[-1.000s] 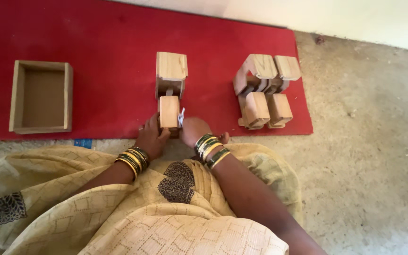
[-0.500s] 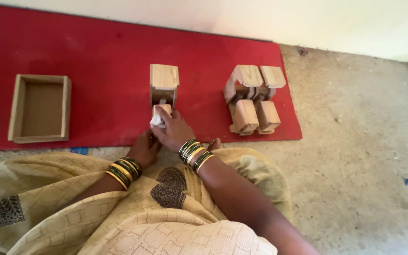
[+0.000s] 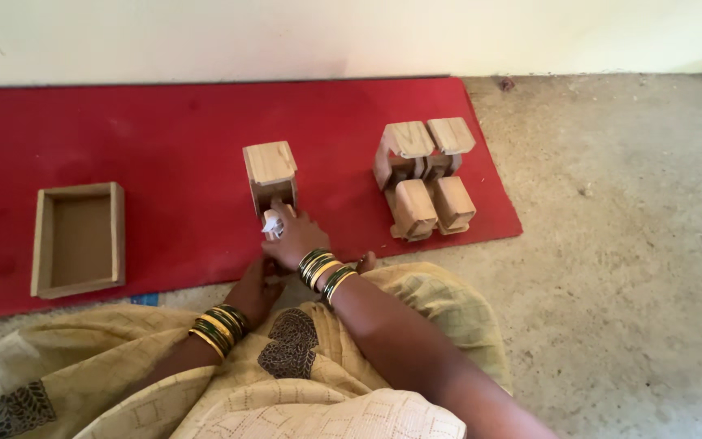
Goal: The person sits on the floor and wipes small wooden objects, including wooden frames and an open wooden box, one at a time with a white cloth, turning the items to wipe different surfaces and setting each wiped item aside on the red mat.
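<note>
My right hand (image 3: 296, 242) reaches forward to the foot of an upright wooden block (image 3: 270, 172) standing mid-mat. Its fingers pinch a small white object (image 3: 272, 223) against the block's lower front opening. Just behind and below it, my left hand (image 3: 255, 289) rests low on the mat's near edge, and my right wrist covers its fingertips. Both wrists carry green and gold bangles. What lies under my right palm is hidden.
A red mat (image 3: 164, 130) lies along a pale wall. An open wooden tray (image 3: 77, 238) sits at the left of the mat. A cluster of several wooden blocks (image 3: 426, 177) stands at the right. Bare concrete floor (image 3: 627, 244) stretches to the right. Yellow patterned cloth (image 3: 302, 390) covers my lap.
The wooden block that both hands held a second ago is no longer visible. My right hand has moved forward to the upright block with the white object, and my left hand has drawn back.
</note>
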Demonstrator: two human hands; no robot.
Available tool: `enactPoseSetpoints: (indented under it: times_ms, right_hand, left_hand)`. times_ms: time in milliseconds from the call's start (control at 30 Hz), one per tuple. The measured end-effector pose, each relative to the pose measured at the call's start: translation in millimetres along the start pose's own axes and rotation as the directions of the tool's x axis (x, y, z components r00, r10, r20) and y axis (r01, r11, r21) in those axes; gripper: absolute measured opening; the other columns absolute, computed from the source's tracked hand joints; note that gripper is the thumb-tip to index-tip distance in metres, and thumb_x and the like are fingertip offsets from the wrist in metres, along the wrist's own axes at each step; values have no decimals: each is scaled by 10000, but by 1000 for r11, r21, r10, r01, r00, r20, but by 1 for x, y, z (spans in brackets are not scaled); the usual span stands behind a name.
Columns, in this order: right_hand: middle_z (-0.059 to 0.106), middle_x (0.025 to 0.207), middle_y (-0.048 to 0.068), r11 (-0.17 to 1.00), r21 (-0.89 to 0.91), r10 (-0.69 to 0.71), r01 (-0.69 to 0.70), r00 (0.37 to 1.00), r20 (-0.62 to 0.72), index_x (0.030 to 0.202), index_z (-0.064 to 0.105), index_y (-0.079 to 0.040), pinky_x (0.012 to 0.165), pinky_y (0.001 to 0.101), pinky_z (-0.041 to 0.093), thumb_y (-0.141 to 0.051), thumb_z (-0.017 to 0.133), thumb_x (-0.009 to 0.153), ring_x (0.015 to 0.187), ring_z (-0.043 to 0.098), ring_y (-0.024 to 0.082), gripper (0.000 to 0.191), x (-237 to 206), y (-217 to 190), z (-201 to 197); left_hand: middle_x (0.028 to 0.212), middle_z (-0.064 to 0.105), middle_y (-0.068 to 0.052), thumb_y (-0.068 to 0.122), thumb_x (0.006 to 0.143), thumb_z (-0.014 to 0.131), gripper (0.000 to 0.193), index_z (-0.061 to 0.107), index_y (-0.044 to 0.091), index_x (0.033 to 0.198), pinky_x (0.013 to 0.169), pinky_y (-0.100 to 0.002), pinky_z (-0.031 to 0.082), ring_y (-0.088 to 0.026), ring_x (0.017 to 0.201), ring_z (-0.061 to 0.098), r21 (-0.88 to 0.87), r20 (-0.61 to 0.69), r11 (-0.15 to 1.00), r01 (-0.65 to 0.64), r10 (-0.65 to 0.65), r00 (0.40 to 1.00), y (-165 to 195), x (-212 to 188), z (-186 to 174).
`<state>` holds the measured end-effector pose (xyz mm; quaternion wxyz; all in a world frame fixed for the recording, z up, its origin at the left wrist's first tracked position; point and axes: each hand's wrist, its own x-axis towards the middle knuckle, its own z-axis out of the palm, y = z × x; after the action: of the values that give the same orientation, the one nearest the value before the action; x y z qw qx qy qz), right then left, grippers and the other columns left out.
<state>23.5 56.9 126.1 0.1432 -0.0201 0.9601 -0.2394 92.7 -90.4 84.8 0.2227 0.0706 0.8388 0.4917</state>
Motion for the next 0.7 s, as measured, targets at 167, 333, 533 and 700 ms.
enactPoseSetpoints:
  times_ms: [167,333,533,700]
  right_hand:
    - [738,1111,119,974,226,32,-30,999,-7,1491,453,-299,826,460,637,-443,716,775,958,767,316,776,27,34,-1]
    - [739,1136,46,961,267,126,-74,975,-182,1459,517,-339,767,449,638,-424,669,823,904,790,280,659,33,73,-38]
    - [543,1377,151,941,-74,284,-331,888,-362,1436,464,-394,921,513,551,-461,710,877,1178,611,387,615,20,98,-60]
    - [490,1419,153,911,-6,392,-412,871,-297,1450,448,-391,973,534,537,-474,688,924,1273,548,411,584,27,112,-46]
  left_hand:
    - [1627,288,-242,155,886,673,767,261,39,1523,1038,-464,467,-383,1338,472,241,-49,941,-237,255,966,6,-12,2]
    - [1505,442,-209,259,907,659,708,352,123,1531,1028,-446,513,-378,1216,615,358,-36,930,-79,98,995,-8,-23,6]
    - [1230,719,-152,343,946,582,451,597,165,1360,1000,-410,548,-304,1128,705,371,62,928,25,-51,997,-22,-29,10]
    - [1254,710,-136,334,947,586,429,606,158,1338,990,-414,544,-304,1127,697,420,80,906,-50,17,997,-15,-47,8]
